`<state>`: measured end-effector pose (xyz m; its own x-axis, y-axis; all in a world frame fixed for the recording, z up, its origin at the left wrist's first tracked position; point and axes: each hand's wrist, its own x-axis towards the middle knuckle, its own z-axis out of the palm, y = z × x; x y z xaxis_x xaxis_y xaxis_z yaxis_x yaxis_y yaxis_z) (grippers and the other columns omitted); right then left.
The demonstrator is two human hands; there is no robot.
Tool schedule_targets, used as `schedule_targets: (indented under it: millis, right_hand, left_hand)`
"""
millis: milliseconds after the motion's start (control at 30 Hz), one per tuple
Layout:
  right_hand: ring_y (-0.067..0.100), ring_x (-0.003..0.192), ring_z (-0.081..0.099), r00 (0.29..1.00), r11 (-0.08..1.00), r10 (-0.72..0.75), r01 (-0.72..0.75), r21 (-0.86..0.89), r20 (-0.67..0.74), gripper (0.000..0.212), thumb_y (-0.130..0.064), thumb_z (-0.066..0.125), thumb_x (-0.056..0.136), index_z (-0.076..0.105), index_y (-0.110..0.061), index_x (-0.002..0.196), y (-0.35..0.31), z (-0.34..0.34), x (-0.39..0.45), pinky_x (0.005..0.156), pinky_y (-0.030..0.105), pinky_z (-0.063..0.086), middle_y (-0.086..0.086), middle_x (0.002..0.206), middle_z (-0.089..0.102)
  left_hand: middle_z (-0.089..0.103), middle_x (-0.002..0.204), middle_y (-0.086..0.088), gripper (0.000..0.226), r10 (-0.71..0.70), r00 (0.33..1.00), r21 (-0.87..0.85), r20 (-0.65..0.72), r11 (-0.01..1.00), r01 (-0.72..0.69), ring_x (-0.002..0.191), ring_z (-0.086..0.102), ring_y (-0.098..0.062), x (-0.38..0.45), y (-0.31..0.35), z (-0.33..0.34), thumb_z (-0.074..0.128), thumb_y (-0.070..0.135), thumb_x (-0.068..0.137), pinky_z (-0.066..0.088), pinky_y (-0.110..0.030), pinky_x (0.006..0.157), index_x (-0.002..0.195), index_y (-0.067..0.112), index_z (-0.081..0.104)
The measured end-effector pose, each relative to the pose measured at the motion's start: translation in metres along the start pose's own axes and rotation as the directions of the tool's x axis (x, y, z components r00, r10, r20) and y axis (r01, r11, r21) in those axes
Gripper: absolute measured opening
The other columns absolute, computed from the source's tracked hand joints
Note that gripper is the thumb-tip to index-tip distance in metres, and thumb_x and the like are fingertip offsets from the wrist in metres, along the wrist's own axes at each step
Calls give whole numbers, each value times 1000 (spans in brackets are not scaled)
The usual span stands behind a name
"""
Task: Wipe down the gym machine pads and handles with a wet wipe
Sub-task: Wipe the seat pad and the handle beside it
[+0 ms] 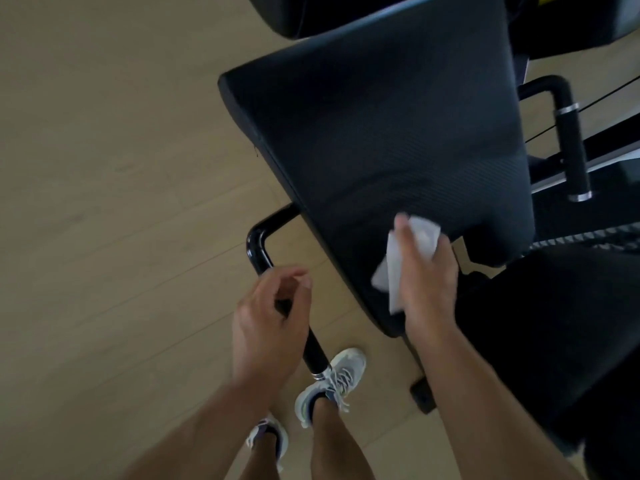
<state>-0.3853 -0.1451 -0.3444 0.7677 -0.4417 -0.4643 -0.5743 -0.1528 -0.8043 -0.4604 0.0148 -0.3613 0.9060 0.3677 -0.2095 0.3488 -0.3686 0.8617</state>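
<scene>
We see the right hand (427, 271) pressing a white wet wipe (398, 258) against the near lower edge of the large black back pad (381, 126). Its grip is closed round the crumpled wipe, with the fingers curled over the top of it and a loose corner hanging out on the left side. The left hand (268, 323) sits over the black handle (258, 244) that curves out from beneath the pad on the left. Its fingers are loosely curled, and because the picture is blurred there we cannot tell whether they actually clasp the bar or only hover at it. A second handle (571, 133) with chrome rings stands to the right of the pad. Another black seat pad (554, 323) lies at lower right. Below, white sneakers (332, 382) stand on the pale wooden floor (104, 168).
</scene>
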Motion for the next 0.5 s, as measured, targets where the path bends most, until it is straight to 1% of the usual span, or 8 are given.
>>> schedule_targets:
  millis: [67, 100, 133, 200, 267, 333, 400, 500]
  right_hand:
    - [4, 93, 62, 999, 995, -37, 37, 93, -9, 46, -58, 64, 92, 55, -27, 126, -21, 13, 31, 67, 21, 49, -8, 112, 62]
    - [4, 95, 62, 994, 992, -114, 114, 48, -6, 46, -55, 64, 94, 52, -28, 130, -27, 20, 42, 69, 21, 52, -8, 113, 61]
    - [5, 99, 61, 972, 968, -234, 235, -86, 22, 49, -53, 63, 95, 50, -28, 135, -29, 28, 48, 76, 22, 55, -9, 117, 60]
    - [13, 126, 51, 876, 773, -429, 483, -411, 223, 61, -54, 60, 96, 40, -28, 148, -21, 40, 57, 103, 35, 50, -3, 141, 52]
    - [22, 151, 26, 787, 567, -456, 617, -546, 415, 69, -55, 52, 100, 29, -24, 158, 1, 48, 57, 119, 48, 34, 4, 165, 29]
    - [23, 159, 7, 745, 507, -493, 666, -548, 449, 71, -55, 40, 104, 22, -19, 162, 27, 51, 50, 125, 50, 26, 6, 171, 13]
    - [23, 159, 2, 703, 466, -560, 705, -535, 439, 67, -51, 32, 107, 21, -15, 163, 54, 53, 40, 126, 50, 23, 7, 172, 10]
    - [22, 159, 6, 631, 402, -614, 767, -500, 474, 62, -41, 34, 110, 20, -10, 162, 87, 58, 31, 127, 49, 18, 9, 171, 13]
  left_hand:
    - [67, 87, 16, 12, 198, 980, 111, 17, 974, -198, 87, 64, 0, 21, 0, 10, 69, 15, 94, 43, -3, 76, 102, 24, 71]
    - [68, 90, 11, 12, 303, 953, 162, 26, 939, -303, 89, 63, -3, 34, -2, 16, 68, 14, 94, 43, -7, 81, 104, 19, 72]
    - [69, 92, 7, 12, 400, 916, 207, 42, 893, -399, 90, 63, -9, 47, -5, 21, 66, 13, 94, 46, -14, 84, 104, 14, 72]
    - [71, 93, 0, 14, 535, 837, 280, 112, 792, -543, 88, 64, -20, 74, -12, 28, 62, 13, 95, 51, -30, 82, 102, 9, 74]
    - [70, 92, -4, 16, 591, 780, 328, 204, 710, -623, 85, 64, -24, 96, -19, 29, 58, 13, 97, 53, -39, 77, 102, 8, 73]
    - [70, 92, -6, 17, 621, 730, 356, 286, 638, -683, 82, 63, -26, 111, -26, 27, 56, 12, 99, 52, -41, 76, 102, 8, 72]
    - [69, 94, -7, 17, 637, 704, 389, 314, 590, -707, 85, 61, -27, 115, -29, 24, 54, 12, 100, 50, -41, 79, 103, 7, 71]
    - [67, 107, -8, 21, 640, 718, 482, 273, 555, -678, 98, 59, -27, 110, -28, 25, 53, 16, 101, 46, -39, 86, 111, 8, 69]
